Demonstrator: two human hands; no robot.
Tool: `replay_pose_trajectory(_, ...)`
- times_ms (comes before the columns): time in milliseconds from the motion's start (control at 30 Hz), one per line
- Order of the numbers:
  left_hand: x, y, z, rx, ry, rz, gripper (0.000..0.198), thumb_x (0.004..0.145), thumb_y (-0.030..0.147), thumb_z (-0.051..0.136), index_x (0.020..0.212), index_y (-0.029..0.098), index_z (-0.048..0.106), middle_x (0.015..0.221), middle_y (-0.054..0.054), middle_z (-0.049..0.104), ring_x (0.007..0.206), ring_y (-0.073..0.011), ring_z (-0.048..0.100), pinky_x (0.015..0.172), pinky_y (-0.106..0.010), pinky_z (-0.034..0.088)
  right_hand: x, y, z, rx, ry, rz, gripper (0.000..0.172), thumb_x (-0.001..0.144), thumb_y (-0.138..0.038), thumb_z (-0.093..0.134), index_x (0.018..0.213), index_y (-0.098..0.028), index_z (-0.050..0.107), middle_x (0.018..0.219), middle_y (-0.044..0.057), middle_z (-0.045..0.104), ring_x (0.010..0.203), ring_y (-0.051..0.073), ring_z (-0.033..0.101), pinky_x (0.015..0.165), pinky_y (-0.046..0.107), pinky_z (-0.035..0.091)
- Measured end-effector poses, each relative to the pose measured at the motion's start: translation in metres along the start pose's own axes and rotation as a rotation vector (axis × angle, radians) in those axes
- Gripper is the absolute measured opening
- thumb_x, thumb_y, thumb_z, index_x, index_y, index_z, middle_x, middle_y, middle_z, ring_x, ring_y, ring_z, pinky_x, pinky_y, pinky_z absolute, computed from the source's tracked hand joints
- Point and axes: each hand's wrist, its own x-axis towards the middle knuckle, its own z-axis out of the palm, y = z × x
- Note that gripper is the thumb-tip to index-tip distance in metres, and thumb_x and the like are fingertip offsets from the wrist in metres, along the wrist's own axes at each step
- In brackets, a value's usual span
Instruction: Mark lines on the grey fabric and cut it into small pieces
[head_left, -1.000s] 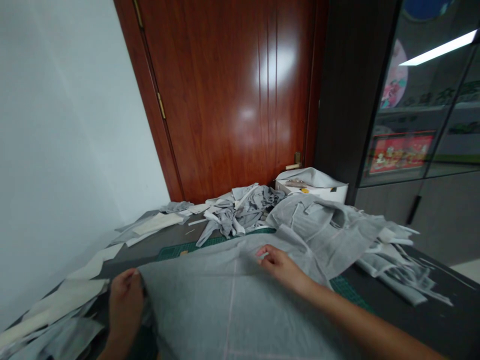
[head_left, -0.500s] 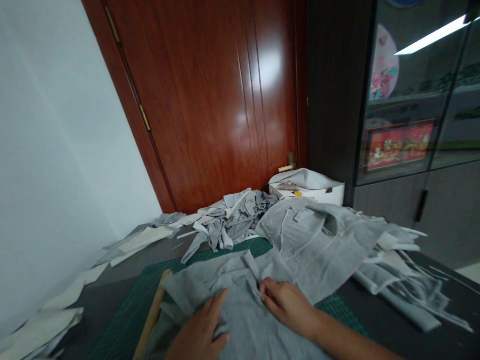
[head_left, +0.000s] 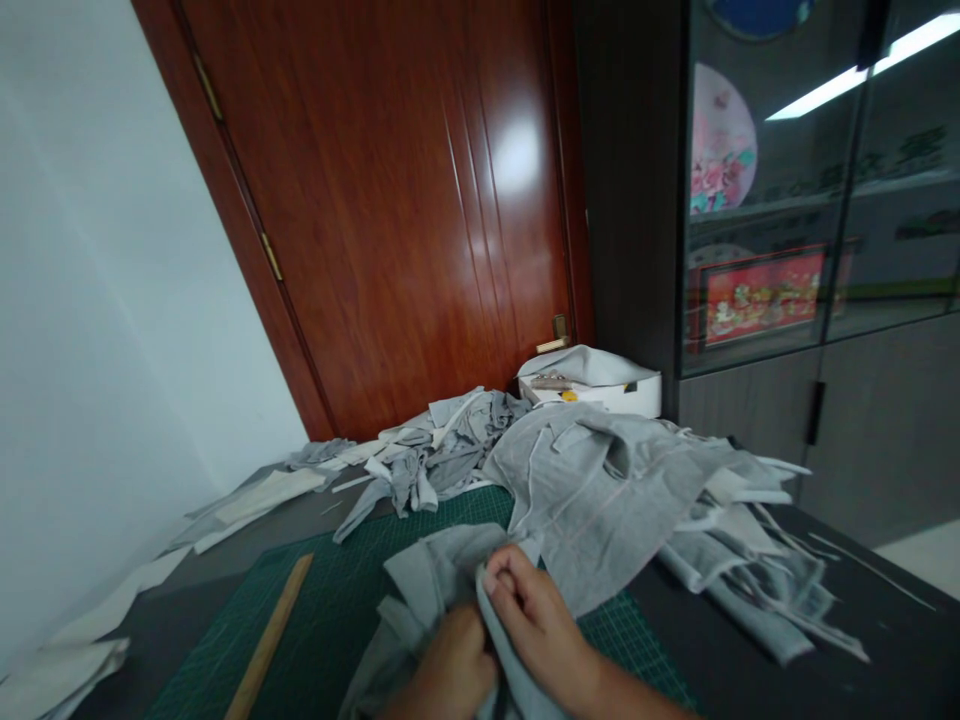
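Note:
A grey piece of cloth (head_left: pixel 424 585) is bunched up on the green cutting mat (head_left: pixel 337 600) at the bottom centre. My right hand (head_left: pixel 536 620) is closed on a fold of this cloth, thumb and fingers pinching its upper edge. Just left of it, my left hand (head_left: pixel 450 675) is low in the view, closed round the same cloth from below. The two hands touch each other. Part of the cloth hangs down between them and out of view.
A wooden ruler (head_left: pixel 270 635) lies on the mat's left. Piles of grey fabric pieces (head_left: pixel 600 490) and scraps (head_left: pixel 427 450) cover the dark table behind. A white box (head_left: pixel 600 385) stands by the red door (head_left: pixel 405 220). Pale strips (head_left: pixel 67 650) lie left; a glass cabinet (head_left: pixel 810 200) is right.
The cloth lay spread flat under both hands a second ago. It has been gathered into a bunch, and my hands have come together on it. The ruler has been uncovered.

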Motion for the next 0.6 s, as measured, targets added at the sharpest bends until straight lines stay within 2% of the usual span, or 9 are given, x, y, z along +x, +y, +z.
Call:
replay_pose_trajectory(67, 0.006, 0.002, -0.014, -0.191, 0.207, -0.041, 0.029, 0.072, 0.029, 0.05, 0.096, 0.022, 0.066, 0.096, -0.007, 0.069, 0.096, -0.0257, 0.062, 0.092, -0.038, 0.046, 0.005, 0.001, -0.001, -0.003, 0.04, 0.08, 0.02, 0.088, -0.038, 0.049, 0.098, -0.021, 0.051, 0.06, -0.006, 0.044, 0.056, 0.013, 0.045, 0.056, 0.024, 0.035)
replay_pose_trajectory(133, 0.008, 0.008, -0.03, -0.366, 0.383, -0.095, 0.028, 0.075, 0.038, 0.051, 0.091, 0.02, 0.063, 0.09, -0.006, 0.068, 0.089, -0.0255, 0.061, 0.084, -0.038, 0.049, 0.01, 0.0, -0.003, -0.02, 0.026, 0.188, 0.038, 0.081, -0.035, 0.058, 0.113, -0.018, 0.049, 0.057, -0.008, 0.043, 0.054, 0.013, 0.045, 0.055, 0.023, 0.035)
replay_pose_trajectory(167, 0.008, 0.012, -0.037, -0.447, 0.422, -0.108, 0.028, 0.076, 0.042, 0.051, 0.09, 0.019, 0.062, 0.088, -0.006, 0.067, 0.086, -0.0246, 0.061, 0.08, -0.036, 0.049, 0.012, -0.001, -0.004, -0.028, -0.003, 0.226, 0.047, 0.077, -0.033, 0.062, 0.118, -0.016, 0.048, 0.057, -0.008, 0.046, 0.054, 0.013, 0.046, 0.055, 0.023, 0.036)
replay_pose_trajectory(233, 0.003, 0.021, -0.045, -0.558, 0.398, -0.092, 0.03, 0.078, 0.045, 0.053, 0.089, 0.019, 0.062, 0.087, -0.005, 0.066, 0.084, -0.0234, 0.061, 0.075, -0.033, 0.049, 0.012, -0.003, -0.004, -0.017, -0.101, 0.198, 0.051, 0.071, -0.028, 0.066, 0.119, -0.016, 0.053, 0.068, -0.004, 0.058, 0.063, 0.015, 0.053, 0.061, 0.024, 0.041)
replay_pose_trajectory(333, -0.009, 0.026, -0.045, -0.542, 0.253, -0.012, 0.03, 0.074, 0.042, 0.06, 0.092, 0.018, 0.063, 0.092, -0.006, 0.067, 0.091, -0.0249, 0.061, 0.079, -0.033, 0.049, 0.01, -0.002, -0.001, 0.083, -0.234, 0.028, 0.028, 0.074, -0.024, 0.059, 0.1, -0.019, 0.067, 0.091, 0.002, 0.069, 0.084, 0.018, 0.06, 0.079, 0.027, 0.046)
replay_pose_trajectory(400, -0.018, 0.02, -0.042, -0.423, 0.246, 0.023, 0.039, 0.07, 0.037, 0.064, 0.105, 0.019, 0.062, 0.107, -0.009, 0.066, 0.101, -0.0271, 0.06, 0.087, -0.036, 0.047, 0.01, 0.001, 0.0, 0.152, -0.226, 0.01, 0.02, 0.076, -0.026, 0.056, 0.089, -0.018, 0.07, 0.09, 0.002, 0.07, 0.087, 0.02, 0.061, 0.084, 0.03, 0.045)
replay_pose_trajectory(500, -0.03, 0.004, -0.037, -0.175, 0.291, 0.025, 0.072, 0.062, 0.032, 0.07, 0.13, 0.02, 0.049, 0.135, -0.011, 0.052, 0.121, -0.0311, 0.049, 0.103, -0.042, 0.038, 0.011, 0.005, 0.002, 0.303, -0.155, 0.124, 0.026, 0.077, -0.039, 0.058, 0.082, -0.016, 0.069, 0.076, 0.001, 0.066, 0.075, 0.018, 0.059, 0.077, 0.031, 0.046)
replay_pose_trajectory(533, -0.032, -0.002, -0.035, -0.115, 0.256, 0.003, 0.077, 0.061, 0.031, 0.071, 0.133, 0.02, 0.047, 0.137, -0.012, 0.05, 0.124, -0.0317, 0.047, 0.106, -0.043, 0.035, 0.011, 0.005, 0.003, 0.355, -0.171, 0.152, 0.03, 0.076, -0.044, 0.061, 0.079, -0.016, 0.068, 0.072, 0.0, 0.064, 0.07, 0.017, 0.057, 0.074, 0.03, 0.046)
replay_pose_trajectory(600, -0.034, -0.014, -0.031, -0.083, 0.14, -0.071, 0.068, 0.064, 0.034, 0.068, 0.129, 0.019, 0.052, 0.131, -0.01, 0.057, 0.121, -0.0313, 0.051, 0.107, -0.044, 0.035, 0.011, 0.005, 0.005, 0.402, -0.248, 0.174, 0.036, 0.073, -0.051, 0.063, 0.074, -0.016, 0.064, 0.064, -0.002, 0.056, 0.06, 0.012, 0.05, 0.064, 0.026, 0.042)
